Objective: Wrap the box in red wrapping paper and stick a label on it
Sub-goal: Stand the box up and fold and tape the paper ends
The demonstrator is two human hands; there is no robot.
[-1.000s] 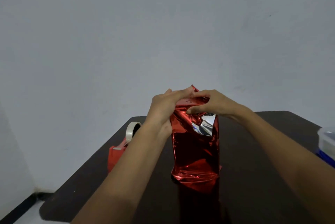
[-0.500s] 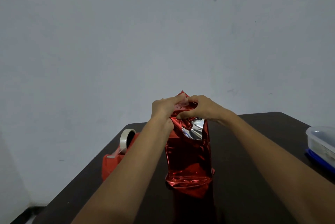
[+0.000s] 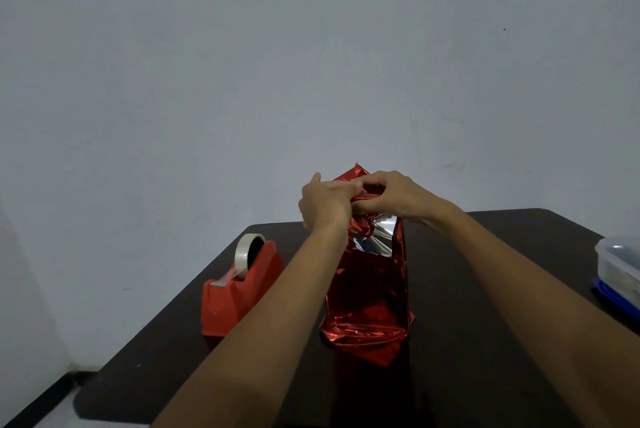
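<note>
A tall box stands upright on a dark table (image 3: 485,289), just below the middle of the frame. The box itself is hidden, because shiny red wrapping paper (image 3: 367,292) covers it all the way round. The paper is crinkled and bunches out at the bottom.

Both hands meet at the top of the box. The left hand (image 3: 323,201) has its fingers curled and pinches the red paper at the top fold. The right hand (image 3: 391,195) is curled over the top too and grips the same bunch of paper. The two hands touch each other. Just under them, the silver inside of the paper shows.

In the lower left part of the frame, near the box, sits a red plastic tape holder (image 3: 239,299) with a roll of clear tape (image 3: 247,251) on it. At the right edge sits a clear plastic tub (image 3: 620,265) with something blue under it. A plain grey wall (image 3: 277,64) fills the upper half.
</note>
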